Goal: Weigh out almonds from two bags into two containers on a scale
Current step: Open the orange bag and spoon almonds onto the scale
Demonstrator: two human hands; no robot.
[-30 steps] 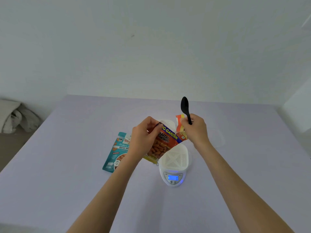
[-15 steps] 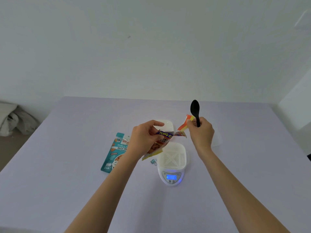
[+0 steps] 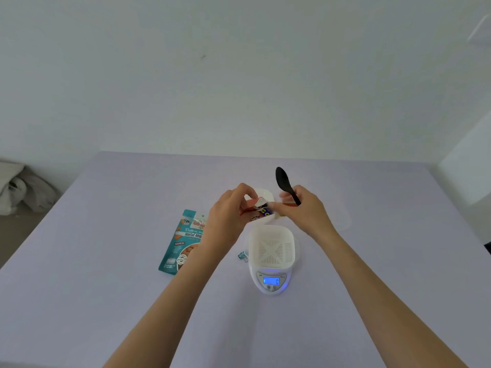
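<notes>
In the head view the weighing had hardly begun: the white container (image 3: 271, 248) sat empty on the scale (image 3: 271, 281), which read zero, and the teal bag (image 3: 183, 240) lay unused on the tabletop (image 3: 106, 288), while just beyond the container the left hand (image 3: 229, 216) and right hand (image 3: 303, 208) pinched the mouth of the orange bag (image 3: 261, 209), the right also gripping a black spoon (image 3: 284, 181).

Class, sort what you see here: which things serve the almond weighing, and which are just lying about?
For the job: orange almond bag, pinched by left hand and right hand; teal almond bag; slotted container on the scale; second white container behind; black spoon.
Lying about: blue clip beside the scale; crumpled cloth on the floor.
</notes>
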